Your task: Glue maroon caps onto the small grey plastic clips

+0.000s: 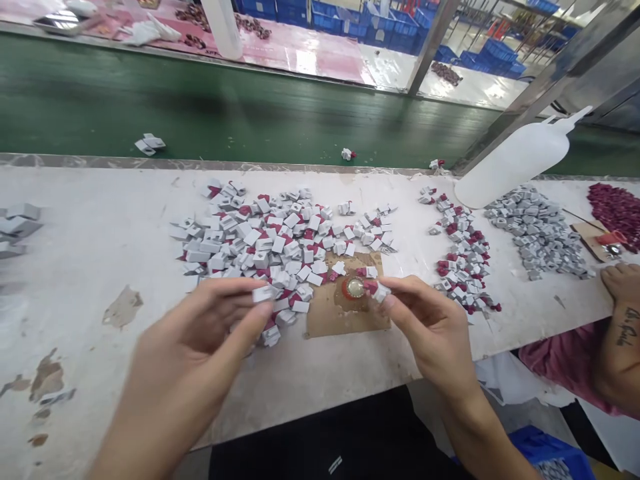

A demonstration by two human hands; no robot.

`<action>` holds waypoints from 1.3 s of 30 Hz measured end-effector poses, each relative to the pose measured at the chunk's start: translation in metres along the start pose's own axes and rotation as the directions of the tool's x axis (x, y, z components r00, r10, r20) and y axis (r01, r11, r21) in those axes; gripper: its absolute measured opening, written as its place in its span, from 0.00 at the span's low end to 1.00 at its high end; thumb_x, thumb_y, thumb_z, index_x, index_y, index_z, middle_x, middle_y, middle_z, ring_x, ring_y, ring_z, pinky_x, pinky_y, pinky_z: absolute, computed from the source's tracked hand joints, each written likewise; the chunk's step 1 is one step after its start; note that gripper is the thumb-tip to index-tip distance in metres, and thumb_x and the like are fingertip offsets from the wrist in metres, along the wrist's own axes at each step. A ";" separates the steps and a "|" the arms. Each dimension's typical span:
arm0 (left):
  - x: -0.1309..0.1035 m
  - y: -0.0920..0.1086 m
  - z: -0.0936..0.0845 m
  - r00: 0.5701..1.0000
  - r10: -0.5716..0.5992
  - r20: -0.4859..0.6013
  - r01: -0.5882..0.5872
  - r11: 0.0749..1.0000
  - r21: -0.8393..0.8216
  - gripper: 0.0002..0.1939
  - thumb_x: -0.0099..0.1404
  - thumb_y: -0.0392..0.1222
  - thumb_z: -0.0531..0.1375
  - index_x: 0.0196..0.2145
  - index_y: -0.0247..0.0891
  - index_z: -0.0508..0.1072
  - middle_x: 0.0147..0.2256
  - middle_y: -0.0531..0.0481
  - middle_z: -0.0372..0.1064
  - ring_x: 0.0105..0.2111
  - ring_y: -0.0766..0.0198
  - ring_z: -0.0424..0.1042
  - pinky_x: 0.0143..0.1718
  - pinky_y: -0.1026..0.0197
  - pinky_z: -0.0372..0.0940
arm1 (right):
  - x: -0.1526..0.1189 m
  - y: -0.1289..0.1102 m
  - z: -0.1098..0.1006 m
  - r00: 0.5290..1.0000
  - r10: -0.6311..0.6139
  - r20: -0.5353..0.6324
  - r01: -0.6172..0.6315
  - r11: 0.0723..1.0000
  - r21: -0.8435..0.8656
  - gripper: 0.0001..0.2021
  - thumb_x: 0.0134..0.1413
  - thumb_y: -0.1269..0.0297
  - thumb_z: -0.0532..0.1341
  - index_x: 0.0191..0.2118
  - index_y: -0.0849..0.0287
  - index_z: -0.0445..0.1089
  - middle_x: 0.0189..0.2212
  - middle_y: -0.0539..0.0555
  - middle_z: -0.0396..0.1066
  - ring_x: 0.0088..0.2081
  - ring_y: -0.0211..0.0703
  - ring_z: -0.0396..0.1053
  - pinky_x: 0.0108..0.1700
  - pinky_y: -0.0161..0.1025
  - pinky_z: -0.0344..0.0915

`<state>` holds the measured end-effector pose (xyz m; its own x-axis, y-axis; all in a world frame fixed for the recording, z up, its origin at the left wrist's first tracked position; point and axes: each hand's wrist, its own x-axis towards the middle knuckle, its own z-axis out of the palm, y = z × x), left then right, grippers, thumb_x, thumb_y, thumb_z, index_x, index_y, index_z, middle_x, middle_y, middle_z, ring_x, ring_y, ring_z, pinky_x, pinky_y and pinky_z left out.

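Observation:
My left hand (210,333) pinches a light grey block (262,294) between thumb and fingertips, over the front of a big pile of grey and maroon pieces (260,233). In my right hand (430,320) is a small grey and maroon piece (379,291), held at the right side of a small round dish (355,287) with an orange rim. The dish sits on a brown cardboard square (330,317). Another grey and maroon piece (369,272) lies just behind the dish. The two hands are apart.
A curved row of grey and maroon pieces (457,233), a grey pile (540,230) and a maroon pile (615,213) lie to the right. A white squeeze bottle (515,160) leans near the green belt (300,120). Another person's forearm (627,327) rests at far right.

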<state>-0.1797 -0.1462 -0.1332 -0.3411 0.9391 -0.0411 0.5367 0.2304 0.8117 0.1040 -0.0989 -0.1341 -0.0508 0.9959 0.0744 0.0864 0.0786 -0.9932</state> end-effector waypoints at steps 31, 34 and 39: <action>0.089 0.087 0.003 0.934 0.255 0.250 -0.214 0.960 -0.182 0.06 0.76 0.45 0.69 0.47 0.45 0.85 0.45 0.49 0.86 0.43 0.55 0.85 0.44 0.56 0.79 | 0.117 -0.051 0.029 0.892 0.010 0.453 0.073 0.984 -0.165 0.13 0.72 0.61 0.75 0.59 0.50 0.90 0.49 0.56 0.90 0.46 0.50 0.87 0.50 0.47 0.86; 0.156 0.091 0.004 0.991 0.114 0.064 -0.121 0.986 0.111 0.08 0.76 0.41 0.69 0.50 0.40 0.85 0.51 0.44 0.86 0.46 0.55 0.83 0.49 0.55 0.78 | 0.198 -0.051 0.064 0.951 -0.020 0.307 0.202 0.793 -0.575 0.19 0.77 0.72 0.65 0.66 0.56 0.85 0.59 0.60 0.87 0.47 0.51 0.87 0.55 0.53 0.85; 0.252 0.084 0.026 0.999 -0.045 0.020 0.037 0.957 0.287 0.21 0.82 0.50 0.68 0.64 0.35 0.79 0.62 0.38 0.79 0.58 0.48 0.82 0.60 0.43 0.80 | 0.297 -0.030 0.131 0.955 -0.046 0.292 0.245 0.676 -0.695 0.21 0.73 0.79 0.66 0.66 0.61 0.83 0.72 0.65 0.77 0.70 0.58 0.77 0.75 0.57 0.72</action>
<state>-0.2006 0.1165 -0.0900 -0.3492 0.9328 -0.0895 0.7223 0.3288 0.6084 -0.0439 0.1886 -0.0943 -0.3427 0.9351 0.0906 0.7372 0.3275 -0.5910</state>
